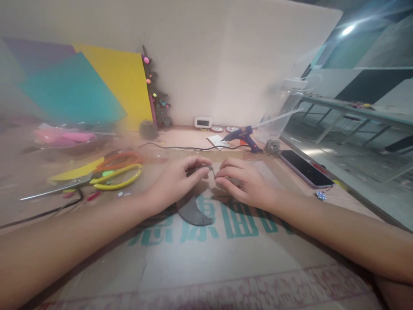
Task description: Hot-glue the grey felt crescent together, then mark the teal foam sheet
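Note:
A dark grey crescent hangs below my left hand, its lower tip pointing right over the printed plastic sheet. The thumb and fingers of my left hand are closed on its upper end. Close by on the right, my right hand has its thumb and fingers pressed together near the crescent's upper tip. A thin dark strand shows between the two hands. Whether my right hand pinches this strand is too small to make out.
Yellow-handled scissors and orange-handled ones lie left. A blue glue gun with its cord, a white clock and a grey coil stand behind. A phone lies right, beside the table's edge.

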Demonstrator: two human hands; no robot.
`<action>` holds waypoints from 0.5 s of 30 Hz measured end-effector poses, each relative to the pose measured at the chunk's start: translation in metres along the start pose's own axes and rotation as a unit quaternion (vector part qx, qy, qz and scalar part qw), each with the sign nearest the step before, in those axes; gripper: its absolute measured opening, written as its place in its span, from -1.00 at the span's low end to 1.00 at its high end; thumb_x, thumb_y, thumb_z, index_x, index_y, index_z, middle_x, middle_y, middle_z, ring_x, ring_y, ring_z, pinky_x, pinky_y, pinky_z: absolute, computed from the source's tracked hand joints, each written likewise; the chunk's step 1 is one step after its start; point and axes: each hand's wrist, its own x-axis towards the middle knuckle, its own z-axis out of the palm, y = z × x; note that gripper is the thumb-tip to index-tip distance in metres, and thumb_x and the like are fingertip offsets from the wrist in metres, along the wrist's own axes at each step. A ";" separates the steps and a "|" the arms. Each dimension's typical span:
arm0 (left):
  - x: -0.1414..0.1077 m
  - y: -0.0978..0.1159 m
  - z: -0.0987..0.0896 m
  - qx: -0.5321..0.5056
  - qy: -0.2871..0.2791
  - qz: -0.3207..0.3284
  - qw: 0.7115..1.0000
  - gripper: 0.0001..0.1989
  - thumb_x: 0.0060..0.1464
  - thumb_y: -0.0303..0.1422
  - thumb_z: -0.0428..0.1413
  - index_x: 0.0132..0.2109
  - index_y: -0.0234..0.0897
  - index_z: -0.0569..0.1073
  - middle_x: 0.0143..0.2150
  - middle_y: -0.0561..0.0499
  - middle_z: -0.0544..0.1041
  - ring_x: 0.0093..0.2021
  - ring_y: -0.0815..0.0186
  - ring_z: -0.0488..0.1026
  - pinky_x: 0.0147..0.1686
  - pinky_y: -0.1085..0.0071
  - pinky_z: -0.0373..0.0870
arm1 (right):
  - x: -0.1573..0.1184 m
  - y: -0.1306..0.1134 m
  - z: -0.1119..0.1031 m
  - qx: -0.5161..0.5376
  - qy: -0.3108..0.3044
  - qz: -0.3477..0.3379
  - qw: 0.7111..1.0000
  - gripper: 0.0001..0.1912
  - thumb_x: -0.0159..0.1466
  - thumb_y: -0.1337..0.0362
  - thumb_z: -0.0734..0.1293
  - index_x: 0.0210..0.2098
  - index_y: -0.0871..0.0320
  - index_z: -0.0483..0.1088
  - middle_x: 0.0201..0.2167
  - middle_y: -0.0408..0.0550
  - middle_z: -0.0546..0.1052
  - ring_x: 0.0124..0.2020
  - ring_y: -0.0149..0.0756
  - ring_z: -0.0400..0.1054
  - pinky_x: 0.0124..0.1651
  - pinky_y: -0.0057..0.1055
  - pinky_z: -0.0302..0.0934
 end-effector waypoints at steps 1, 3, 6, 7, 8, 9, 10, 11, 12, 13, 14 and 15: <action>0.001 -0.002 0.000 -0.017 -0.002 -0.009 1.000 -0.65 0.21 -0.22 0.06 0.09 -0.23 0.44 -0.29 0.04 0.59 -0.33 0.34 0.50 -0.33 0.44 0.40 | 0.002 0.000 -0.003 -0.003 0.001 0.012 1.000 -0.78 0.38 0.24 0.20 -0.35 0.14 0.39 -0.36 0.00 0.48 -0.29 -0.27 0.33 -0.22 -0.33 0.21; 0.003 -0.004 0.001 -0.055 -0.004 -0.030 0.998 -0.59 0.19 -0.21 0.09 0.14 -0.25 0.40 -0.27 0.00 0.60 -0.30 0.31 0.53 -0.33 0.42 0.42 | 0.006 0.003 -0.012 -0.010 0.021 0.038 0.999 -0.74 0.38 0.19 0.19 -0.38 0.13 0.38 -0.38 -0.02 0.47 -0.29 -0.26 0.33 -0.21 -0.33 0.20; 0.005 -0.004 0.000 -0.103 0.002 -0.061 0.993 -0.71 0.16 -0.23 0.13 -0.04 -0.28 0.48 -0.20 -0.05 0.62 -0.23 0.28 0.55 -0.27 0.40 0.45 | 0.016 0.017 -0.032 -0.044 0.080 0.097 0.991 -0.65 0.37 0.10 0.18 -0.47 0.13 0.34 -0.47 -0.06 0.42 -0.38 -0.28 0.30 -0.28 -0.34 0.16; 0.005 -0.002 -0.001 -0.109 0.021 -0.061 0.992 -0.75 0.15 -0.22 0.14 -0.10 -0.28 0.49 -0.19 -0.05 0.62 -0.22 0.27 0.56 -0.25 0.38 0.46 | 0.019 0.025 -0.040 -0.065 0.087 0.129 0.986 -0.61 0.36 0.07 0.17 -0.51 0.13 0.32 -0.53 -0.09 0.39 -0.43 -0.30 0.28 -0.33 -0.36 0.13; 0.004 0.000 -0.003 -0.106 0.049 -0.052 0.992 -0.77 0.15 -0.22 0.15 -0.14 -0.28 0.48 -0.19 -0.05 0.63 -0.21 0.26 0.57 -0.23 0.36 0.47 | 0.022 0.034 -0.049 -0.087 0.070 0.175 0.978 -0.58 0.35 0.05 0.18 -0.55 0.13 0.31 -0.57 -0.10 0.38 -0.47 -0.31 0.26 -0.37 -0.37 0.09; 0.002 0.002 -0.004 -0.094 0.083 -0.031 0.992 -0.78 0.14 -0.22 0.16 -0.17 -0.27 0.48 -0.20 -0.05 0.63 -0.20 0.25 0.57 -0.20 0.34 0.48 | 0.023 0.044 -0.057 -0.108 0.029 0.225 0.968 -0.55 0.33 0.01 0.18 -0.58 0.13 0.32 -0.62 -0.12 0.35 -0.52 -0.32 0.24 -0.42 -0.37 0.05; 0.000 0.005 -0.006 -0.074 0.114 0.001 0.991 -0.80 0.14 -0.22 0.17 -0.18 -0.26 0.47 -0.20 -0.05 0.63 -0.18 0.25 0.57 -0.16 0.31 0.48 | 0.024 0.054 -0.066 -0.121 -0.033 0.271 0.954 -0.52 0.32 -0.03 0.18 -0.59 0.13 0.34 -0.65 -0.13 0.35 -0.55 -0.32 0.24 -0.45 -0.37 0.02; -0.002 0.007 -0.008 -0.049 0.134 0.048 0.989 -0.83 0.14 -0.24 0.17 -0.19 -0.24 0.47 -0.20 -0.05 0.64 -0.16 0.24 0.57 -0.12 0.29 0.47 | 0.022 0.065 -0.073 -0.130 -0.099 0.304 0.939 -0.50 0.29 -0.08 0.20 -0.59 0.13 0.37 -0.66 -0.12 0.37 -0.58 -0.32 0.24 -0.47 -0.37 0.02; -0.003 0.008 -0.010 -0.020 0.136 0.103 0.985 -0.86 0.14 -0.26 0.18 -0.20 -0.23 0.47 -0.20 -0.05 0.64 -0.15 0.24 0.57 -0.09 0.27 0.46 | 0.020 0.076 -0.080 -0.147 -0.160 0.329 0.919 -0.49 0.26 -0.12 0.23 -0.60 0.13 0.39 -0.66 -0.10 0.40 -0.59 -0.31 0.25 -0.47 -0.36 0.02; -0.004 0.008 -0.011 0.008 0.122 0.161 0.979 -0.89 0.14 -0.29 0.18 -0.22 -0.22 0.47 -0.19 -0.05 0.64 -0.13 0.24 0.57 -0.07 0.26 0.45 | 0.017 0.086 -0.085 -0.177 -0.214 0.351 0.894 -0.48 0.23 -0.14 0.25 -0.61 0.13 0.41 -0.64 -0.07 0.43 -0.59 -0.30 0.27 -0.47 -0.35 0.03; -0.005 0.008 -0.011 0.036 0.095 0.213 0.972 -0.92 0.15 -0.32 0.18 -0.24 -0.21 0.46 -0.19 -0.04 0.64 -0.12 0.25 0.57 -0.06 0.26 0.44 | 0.012 0.096 -0.089 -0.227 -0.236 0.375 0.867 -0.46 0.22 -0.15 0.26 -0.63 0.14 0.41 -0.63 -0.01 0.45 -0.58 -0.26 0.30 -0.45 -0.33 0.05; -0.005 0.006 -0.011 0.062 0.064 0.254 0.963 -0.94 0.16 -0.34 0.17 -0.26 -0.21 0.46 -0.18 -0.04 0.65 -0.12 0.26 0.57 -0.05 0.27 0.43 | 0.008 0.104 -0.091 -0.272 -0.242 0.397 0.842 -0.45 0.20 -0.16 0.28 -0.64 0.16 0.42 -0.61 0.07 0.48 -0.55 -0.21 0.34 -0.42 -0.30 0.08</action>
